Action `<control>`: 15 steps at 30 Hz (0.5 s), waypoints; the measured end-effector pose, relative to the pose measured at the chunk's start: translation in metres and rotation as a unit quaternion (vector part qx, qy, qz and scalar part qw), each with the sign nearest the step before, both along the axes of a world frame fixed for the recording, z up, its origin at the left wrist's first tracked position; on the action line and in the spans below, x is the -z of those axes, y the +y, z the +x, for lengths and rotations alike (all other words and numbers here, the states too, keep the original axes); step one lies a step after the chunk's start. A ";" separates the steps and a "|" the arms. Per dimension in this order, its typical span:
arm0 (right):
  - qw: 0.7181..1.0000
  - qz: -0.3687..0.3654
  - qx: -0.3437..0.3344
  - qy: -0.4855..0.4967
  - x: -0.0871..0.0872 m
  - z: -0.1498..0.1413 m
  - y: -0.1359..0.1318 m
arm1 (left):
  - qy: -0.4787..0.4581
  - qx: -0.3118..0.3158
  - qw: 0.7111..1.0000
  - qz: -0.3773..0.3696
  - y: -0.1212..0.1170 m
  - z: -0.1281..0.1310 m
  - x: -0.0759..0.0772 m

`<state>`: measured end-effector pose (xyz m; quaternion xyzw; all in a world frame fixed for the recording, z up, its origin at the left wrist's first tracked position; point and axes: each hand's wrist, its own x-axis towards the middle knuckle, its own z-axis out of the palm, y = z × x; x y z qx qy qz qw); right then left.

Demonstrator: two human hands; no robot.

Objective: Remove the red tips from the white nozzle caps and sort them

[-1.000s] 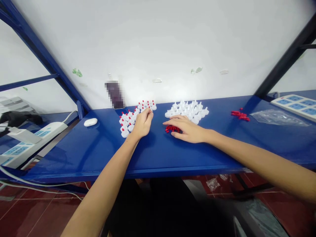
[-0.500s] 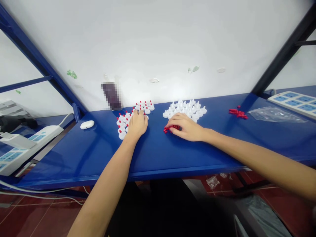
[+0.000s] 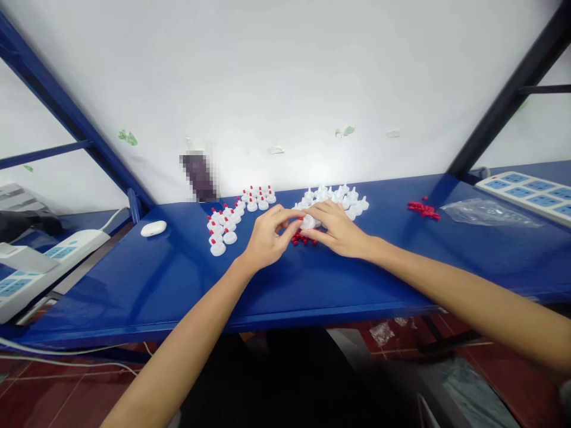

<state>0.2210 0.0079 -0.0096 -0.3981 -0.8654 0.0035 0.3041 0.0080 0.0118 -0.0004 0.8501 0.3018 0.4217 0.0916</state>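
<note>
Over the middle of the table, my two hands meet at one white nozzle cap (image 3: 307,222). My right hand (image 3: 341,230) grips its round base between thumb and fingers. Closed in a pinch, my left hand (image 3: 271,236) has its fingertips at the nozzle end, on a small red tip cap (image 3: 300,219) that is mostly hidden. Beneath the hands lies a small pile of red tip caps (image 3: 304,239). Behind my right hand stand several white nozzle caps (image 3: 352,196) with bare tips. To the left, several white nozzle caps with red tips (image 3: 229,236) stand upright in groups.
Farther right lie more red caps (image 3: 423,210) and a clear plastic bag (image 3: 488,212). A white earbud case (image 3: 153,228) sits at left. Power strips (image 3: 530,191) rest beyond the table's right side and at the left. A white wall (image 3: 285,89) rises behind the blue table (image 3: 285,285).
My left hand has moved right, from the red-tipped group to my right hand. My right hand has gone from the red pile to holding a white nozzle cap just above it.
</note>
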 end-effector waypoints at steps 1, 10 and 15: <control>1.000 0.001 -0.003 0.010 0.000 0.000 0.001 | 0.004 -0.004 1.000 0.004 0.000 0.000 0.001; 0.996 -0.017 -0.043 0.078 -0.003 0.005 0.001 | 0.096 0.030 0.993 -0.054 0.001 -0.001 0.007; 0.982 -0.113 -0.035 0.150 -0.001 0.005 0.005 | 0.048 -0.003 0.997 -0.052 0.004 -0.003 0.011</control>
